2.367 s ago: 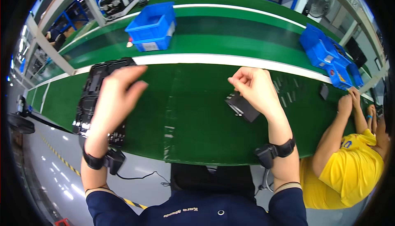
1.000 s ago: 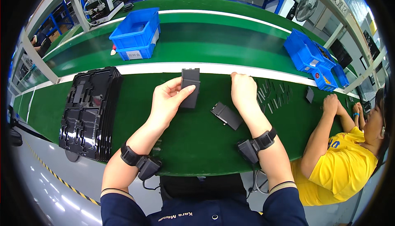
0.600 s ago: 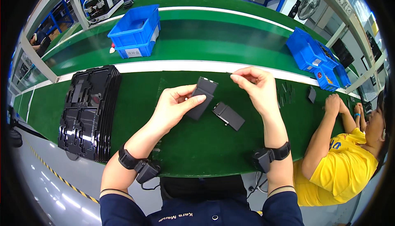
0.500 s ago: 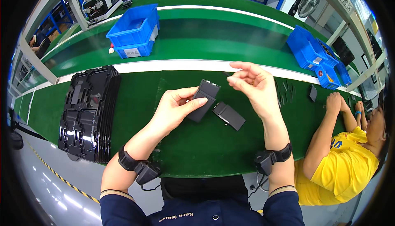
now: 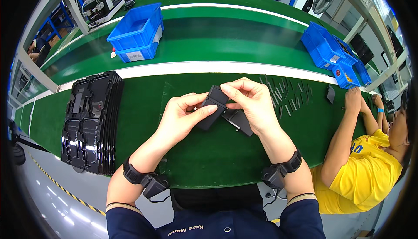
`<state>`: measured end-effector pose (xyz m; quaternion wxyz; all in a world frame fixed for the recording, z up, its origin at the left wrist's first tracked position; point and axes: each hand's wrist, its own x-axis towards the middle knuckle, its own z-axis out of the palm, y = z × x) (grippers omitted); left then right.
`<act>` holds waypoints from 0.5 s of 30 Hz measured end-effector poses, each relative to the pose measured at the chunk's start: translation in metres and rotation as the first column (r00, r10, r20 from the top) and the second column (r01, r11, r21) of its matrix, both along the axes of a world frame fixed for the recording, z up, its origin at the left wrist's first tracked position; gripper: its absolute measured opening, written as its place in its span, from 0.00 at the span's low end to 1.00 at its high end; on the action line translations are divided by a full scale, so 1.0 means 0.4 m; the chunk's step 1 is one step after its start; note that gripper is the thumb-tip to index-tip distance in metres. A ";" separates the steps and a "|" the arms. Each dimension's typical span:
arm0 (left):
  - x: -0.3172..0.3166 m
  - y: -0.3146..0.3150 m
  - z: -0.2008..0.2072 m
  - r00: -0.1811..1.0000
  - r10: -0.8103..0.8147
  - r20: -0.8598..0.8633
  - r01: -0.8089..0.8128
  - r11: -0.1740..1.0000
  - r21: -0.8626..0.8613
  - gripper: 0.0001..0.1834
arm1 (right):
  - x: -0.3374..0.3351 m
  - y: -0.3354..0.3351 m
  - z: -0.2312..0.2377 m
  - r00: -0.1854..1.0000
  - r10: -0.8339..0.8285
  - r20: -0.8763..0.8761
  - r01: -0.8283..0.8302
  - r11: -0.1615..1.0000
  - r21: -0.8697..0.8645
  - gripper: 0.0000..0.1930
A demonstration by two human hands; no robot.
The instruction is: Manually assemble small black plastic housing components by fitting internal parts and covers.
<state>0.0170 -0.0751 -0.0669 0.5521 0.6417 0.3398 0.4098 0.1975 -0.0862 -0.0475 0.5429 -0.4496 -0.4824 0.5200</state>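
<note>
One black case (image 5: 210, 116) is grasped above the green desk (image 5: 196, 160) by the left hand's (image 5: 179, 113) grip and touched at its upper end by the right hand (image 5: 256, 104); whether anything is pinched there cannot be told. One second case (image 5: 238, 120) is partly blocked by the right hand. Numerous thin strips (image 5: 294, 105), one tray stack (image 5: 87, 123) and two stacked blue bins (image 5: 134, 34) are seen around.
</note>
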 end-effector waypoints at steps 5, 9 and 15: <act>-0.007 0.000 0.012 0.998 -0.015 -0.058 0.017 0.999 0.030 0.17 | 0.000 0.002 -0.005 0.999 0.016 0.045 -0.016 1.000 0.009 0.08; -0.011 -0.010 0.028 0.997 -0.061 -0.052 0.061 0.998 -0.002 0.16 | 0.009 0.001 -0.005 0.984 0.070 0.164 -0.080 0.995 0.053 0.09; -0.023 -0.006 0.050 0.992 -0.122 -0.016 0.116 0.975 -0.187 0.16 | 0.056 0.018 0.046 0.958 0.276 0.077 -0.250 0.936 -0.246 0.14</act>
